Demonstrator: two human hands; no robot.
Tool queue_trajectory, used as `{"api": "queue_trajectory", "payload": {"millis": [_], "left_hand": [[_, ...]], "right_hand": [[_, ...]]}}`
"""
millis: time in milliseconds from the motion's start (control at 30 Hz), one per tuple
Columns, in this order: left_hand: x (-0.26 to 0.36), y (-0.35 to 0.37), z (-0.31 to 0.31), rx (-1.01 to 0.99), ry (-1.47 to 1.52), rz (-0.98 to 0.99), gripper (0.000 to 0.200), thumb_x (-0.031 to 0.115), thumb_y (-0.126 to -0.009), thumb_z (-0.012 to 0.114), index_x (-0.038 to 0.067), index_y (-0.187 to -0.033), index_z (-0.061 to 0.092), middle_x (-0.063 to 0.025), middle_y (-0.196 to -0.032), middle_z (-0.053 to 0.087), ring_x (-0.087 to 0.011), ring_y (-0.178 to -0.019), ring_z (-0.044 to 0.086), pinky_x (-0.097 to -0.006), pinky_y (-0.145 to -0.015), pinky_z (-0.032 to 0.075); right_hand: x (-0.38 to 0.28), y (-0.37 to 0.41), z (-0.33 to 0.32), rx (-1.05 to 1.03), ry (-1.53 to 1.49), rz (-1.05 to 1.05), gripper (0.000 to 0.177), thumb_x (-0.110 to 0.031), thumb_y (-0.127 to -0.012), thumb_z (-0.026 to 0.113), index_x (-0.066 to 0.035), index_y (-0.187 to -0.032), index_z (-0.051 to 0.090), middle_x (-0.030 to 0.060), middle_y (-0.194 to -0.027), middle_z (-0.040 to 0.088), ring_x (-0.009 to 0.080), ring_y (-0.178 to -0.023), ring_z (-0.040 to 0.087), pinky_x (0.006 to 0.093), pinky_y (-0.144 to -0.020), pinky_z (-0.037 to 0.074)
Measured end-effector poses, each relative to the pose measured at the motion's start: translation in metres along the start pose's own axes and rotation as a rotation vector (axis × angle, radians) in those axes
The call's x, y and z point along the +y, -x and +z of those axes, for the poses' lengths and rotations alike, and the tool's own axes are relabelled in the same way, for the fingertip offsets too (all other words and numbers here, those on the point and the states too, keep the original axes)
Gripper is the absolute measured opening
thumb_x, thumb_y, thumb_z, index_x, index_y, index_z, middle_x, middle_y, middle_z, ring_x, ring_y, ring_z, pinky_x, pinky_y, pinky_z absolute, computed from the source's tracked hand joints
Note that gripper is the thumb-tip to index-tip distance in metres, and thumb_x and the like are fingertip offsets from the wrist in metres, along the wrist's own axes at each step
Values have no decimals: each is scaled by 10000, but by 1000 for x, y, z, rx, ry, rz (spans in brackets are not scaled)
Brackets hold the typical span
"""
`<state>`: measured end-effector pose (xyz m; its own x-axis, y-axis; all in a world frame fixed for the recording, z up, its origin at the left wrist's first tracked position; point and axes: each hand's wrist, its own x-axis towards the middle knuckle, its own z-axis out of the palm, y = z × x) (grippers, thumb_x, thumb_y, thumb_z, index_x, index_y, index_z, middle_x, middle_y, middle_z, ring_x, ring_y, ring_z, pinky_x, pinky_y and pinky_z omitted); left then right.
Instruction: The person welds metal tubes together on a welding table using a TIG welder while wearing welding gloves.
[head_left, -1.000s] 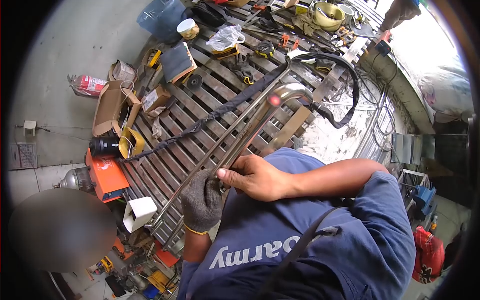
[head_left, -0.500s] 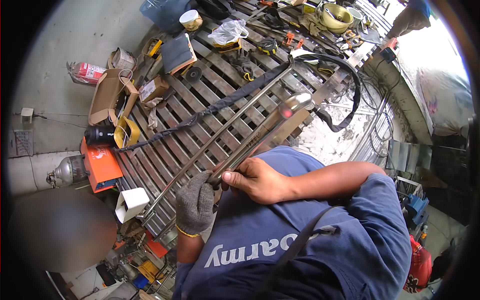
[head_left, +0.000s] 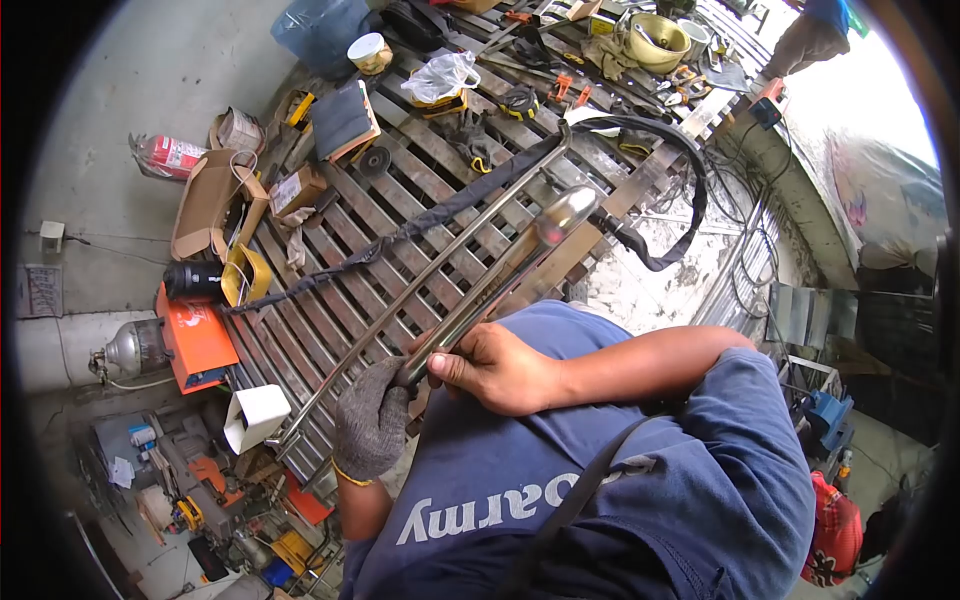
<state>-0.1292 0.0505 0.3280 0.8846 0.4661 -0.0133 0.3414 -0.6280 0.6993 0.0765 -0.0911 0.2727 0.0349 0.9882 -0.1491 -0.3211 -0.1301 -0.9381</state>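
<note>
My left hand [head_left: 372,418], in a grey knitted glove, is wrapped round the lower end of a shiny metal tube [head_left: 490,290]. Bare, my right hand [head_left: 500,370] grips the same tube just above the glove, its thumb lying along the top. The tube slants up and away to the right, ending in a rounded, polished bend. Beyond it a thinner metal rod [head_left: 430,270] with a hooked far end lies across the slatted metal table [head_left: 345,290]. A black sheathed cable [head_left: 440,212] runs over the slats and loops near the tube's bend.
Left of the table are an orange machine [head_left: 195,335], a fire extinguisher [head_left: 168,156] and an opened cardboard box [head_left: 205,205]. A white square tube [head_left: 256,417] is at the near left corner. Across the back sit a gold-coloured bowl [head_left: 658,42], a plastic bag [head_left: 440,76] and tools.
Both hands and the tube have shifted slightly left and down in view, still gripping. A blurred round patch at the lower left has gone, showing tools and parts there.
</note>
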Motion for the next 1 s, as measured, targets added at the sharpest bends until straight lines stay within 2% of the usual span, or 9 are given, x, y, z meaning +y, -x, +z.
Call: {"api": "queue_trajectory", "payload": {"millis": [200,300,600,800,1000], "left_hand": [[4,4,5,83,-59,-9,299,48,-992,747,-58,-1272,740,-247,-1123,794,-406,-1002,804,-467,-886,630],[1,7,8,95,-44,-54,305,40,-984,767,-57,-1272,741,-243,-1125,795,-411,-995,801,-469,-883,630],[0,11,12,133,-18,-72,309,24,-972,787,-51,-1268,743,-237,-1111,785,-388,-981,792,-452,-877,626],[-3,9,12,127,-36,-76,315,36,-973,796,-46,-1273,745,-231,-1105,787,-385,-975,792,-448,-881,627],[5,4,16,169,6,-75,322,64,-943,848,-26,-1238,758,-206,-1066,793,-354,-947,794,-430,-877,625]], "right_hand": [[-6,3,-1,11,-3,1,464,-341,-1203,575,5,-1507,633,26,-1049,742,91,-883,656,303,-817,584],[-4,4,3,75,-42,-33,422,-374,-1185,620,-6,-1371,709,17,-903,666,113,-837,614,340,-764,537],[-8,5,2,89,-32,-64,432,-381,-1183,621,11,-1338,716,38,-928,702,136,-859,641,353,-803,561],[-11,4,1,92,15,-32,430,-391,-1182,622,21,-1224,740,53,-876,698,141,-817,640,378,-757,554],[-7,2,0,112,11,15,434,-405,-1170,648,18,-1193,744,49,-856,698,133,-806,626,377,-744,545]]}}
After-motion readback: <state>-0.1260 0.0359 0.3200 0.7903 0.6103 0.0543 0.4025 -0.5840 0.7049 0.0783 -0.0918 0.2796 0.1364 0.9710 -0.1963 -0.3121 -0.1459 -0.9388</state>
